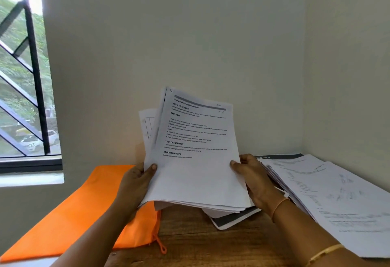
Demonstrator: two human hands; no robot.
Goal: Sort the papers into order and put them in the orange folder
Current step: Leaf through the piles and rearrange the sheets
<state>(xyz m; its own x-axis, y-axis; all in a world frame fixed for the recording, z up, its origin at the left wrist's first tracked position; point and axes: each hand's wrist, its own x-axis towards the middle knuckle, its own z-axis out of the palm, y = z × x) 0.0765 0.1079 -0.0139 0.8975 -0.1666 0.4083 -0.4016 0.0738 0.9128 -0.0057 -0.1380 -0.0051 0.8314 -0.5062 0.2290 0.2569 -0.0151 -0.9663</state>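
Most of the fingers of both hands are hiding behind the stack of papers (196, 161); only the thumbs (152, 167) are showing on the front sheet. The left hand (137, 182) is gripping the stack's left edge and the right hand (253, 178) its right edge, above the middle of the table (211, 243). The orange folder (84, 209) is lying along the left edge, partly under the left arm. A blurred second pile (329, 195) is lying at the right edge.

The top sheet (196, 161) reads — "TASK GOAL", "TASK DESCRIPTION", "REQUIRED PROPS".
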